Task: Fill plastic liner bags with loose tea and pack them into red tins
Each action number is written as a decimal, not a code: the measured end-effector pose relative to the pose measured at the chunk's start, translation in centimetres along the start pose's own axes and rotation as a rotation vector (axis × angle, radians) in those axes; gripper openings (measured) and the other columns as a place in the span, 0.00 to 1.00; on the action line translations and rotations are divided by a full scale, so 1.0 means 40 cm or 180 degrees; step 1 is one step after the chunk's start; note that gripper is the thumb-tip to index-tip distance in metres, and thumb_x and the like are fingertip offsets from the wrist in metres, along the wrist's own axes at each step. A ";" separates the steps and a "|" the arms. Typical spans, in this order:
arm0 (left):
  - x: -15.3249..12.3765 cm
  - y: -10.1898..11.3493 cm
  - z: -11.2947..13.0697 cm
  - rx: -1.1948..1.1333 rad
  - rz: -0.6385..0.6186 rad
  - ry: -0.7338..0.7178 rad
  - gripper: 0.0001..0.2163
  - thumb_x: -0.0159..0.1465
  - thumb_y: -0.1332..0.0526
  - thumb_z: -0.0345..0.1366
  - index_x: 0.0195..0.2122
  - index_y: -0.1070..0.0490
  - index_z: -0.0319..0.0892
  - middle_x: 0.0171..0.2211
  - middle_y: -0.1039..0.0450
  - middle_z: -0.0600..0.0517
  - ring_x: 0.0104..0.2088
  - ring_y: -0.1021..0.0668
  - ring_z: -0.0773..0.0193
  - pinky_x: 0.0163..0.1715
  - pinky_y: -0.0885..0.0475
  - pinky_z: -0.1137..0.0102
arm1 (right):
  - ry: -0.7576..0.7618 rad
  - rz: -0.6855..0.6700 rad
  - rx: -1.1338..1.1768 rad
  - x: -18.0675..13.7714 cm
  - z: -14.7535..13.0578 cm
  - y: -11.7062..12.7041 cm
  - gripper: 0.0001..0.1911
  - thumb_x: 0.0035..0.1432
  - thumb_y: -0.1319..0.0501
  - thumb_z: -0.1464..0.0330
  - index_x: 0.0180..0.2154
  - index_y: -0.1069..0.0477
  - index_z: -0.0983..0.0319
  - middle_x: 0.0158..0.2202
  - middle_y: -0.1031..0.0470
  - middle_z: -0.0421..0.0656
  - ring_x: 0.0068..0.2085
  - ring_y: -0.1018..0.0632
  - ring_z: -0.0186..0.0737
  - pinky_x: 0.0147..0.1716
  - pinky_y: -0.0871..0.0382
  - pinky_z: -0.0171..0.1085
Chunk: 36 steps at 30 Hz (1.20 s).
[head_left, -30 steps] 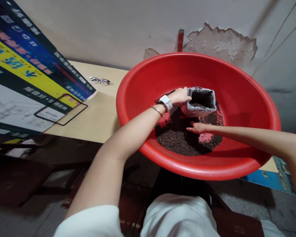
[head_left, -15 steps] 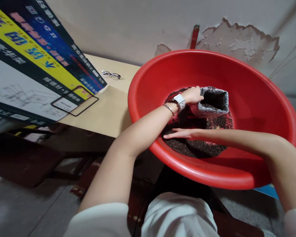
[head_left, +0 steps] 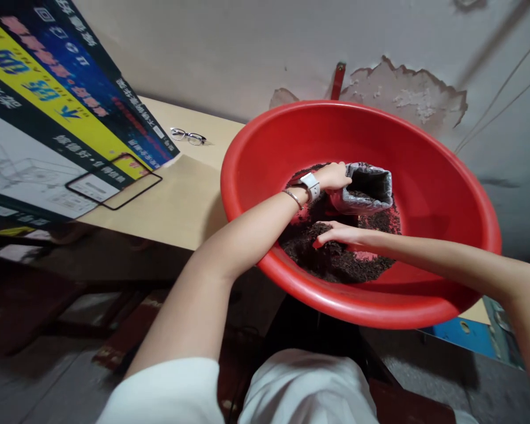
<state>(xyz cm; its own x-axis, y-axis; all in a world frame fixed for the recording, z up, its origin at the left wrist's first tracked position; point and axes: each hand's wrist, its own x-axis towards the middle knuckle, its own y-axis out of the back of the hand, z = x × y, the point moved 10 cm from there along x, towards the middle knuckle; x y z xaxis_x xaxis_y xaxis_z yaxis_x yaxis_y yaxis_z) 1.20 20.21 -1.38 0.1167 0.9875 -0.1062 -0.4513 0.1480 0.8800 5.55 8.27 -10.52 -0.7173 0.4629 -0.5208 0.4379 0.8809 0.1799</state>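
Note:
A large red basin (head_left: 437, 147) holds dark loose soil (head_left: 353, 268) across its bottom. In the soil lies an open plastic bag (head_left: 362, 203), tilted with its mouth toward the right and some soil inside. My left hand (head_left: 331, 176), with a white watch at the wrist, grips the near-left edge of the bag's mouth. Just below the bag, my right hand (head_left: 340, 234) curls round a clump of soil, its palm side facing left. Part of its fingers is hidden by the soil.
The basin rests on a pale table (head_left: 181, 200) against a peeling wall. Glasses (head_left: 188, 137) lie left of it, near a large printed box (head_left: 70, 112) with a thin black frame (head_left: 115, 181) by its lower corner. A blue panel (head_left: 463, 335) shows below the basin.
My right hand has gone from lying flat on the soil to curling round a clump of it, slightly raised. My left hand keeps its grip on the bag. The view has shifted slightly.

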 end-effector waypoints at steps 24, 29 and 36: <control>0.021 -0.017 -0.005 -0.0329 -0.0183 -0.0167 0.16 0.61 0.40 0.34 0.48 0.27 0.33 0.38 0.19 0.40 0.32 0.18 0.61 0.28 0.30 0.75 | 0.1017 0.1764 -0.4019 -0.104 -0.311 0.394 0.20 0.59 0.41 0.67 0.53 0.26 0.62 0.52 0.23 0.50 0.53 0.24 0.50 0.54 0.33 0.48; 0.018 0.002 -0.003 -0.0039 -0.0021 -0.0049 0.15 0.60 0.39 0.35 0.47 0.25 0.35 0.43 0.20 0.40 0.38 0.18 0.58 0.30 0.31 0.76 | 0.1106 0.1742 -0.4317 -0.131 -0.220 0.326 0.29 0.62 0.43 0.62 0.63 0.36 0.61 0.66 0.37 0.53 0.65 0.37 0.57 0.58 0.38 0.56; 0.015 -0.001 -0.013 -0.0304 -0.0060 0.0021 0.14 0.61 0.40 0.34 0.46 0.24 0.34 0.39 0.19 0.40 0.33 0.18 0.59 0.28 0.31 0.75 | 0.1203 0.1820 -0.4183 -0.196 -0.212 0.314 0.14 0.64 0.48 0.68 0.40 0.24 0.63 0.44 0.22 0.51 0.47 0.24 0.48 0.47 0.32 0.45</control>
<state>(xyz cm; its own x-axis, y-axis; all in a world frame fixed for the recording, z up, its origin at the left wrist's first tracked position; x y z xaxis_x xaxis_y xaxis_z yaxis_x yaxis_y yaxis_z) 0.84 20.81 -1.73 0.1204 0.9847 -0.1257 -0.5315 0.1709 0.8297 12.09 16.54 2.90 -0.8060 0.5857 0.0849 0.0581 -0.0644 0.9962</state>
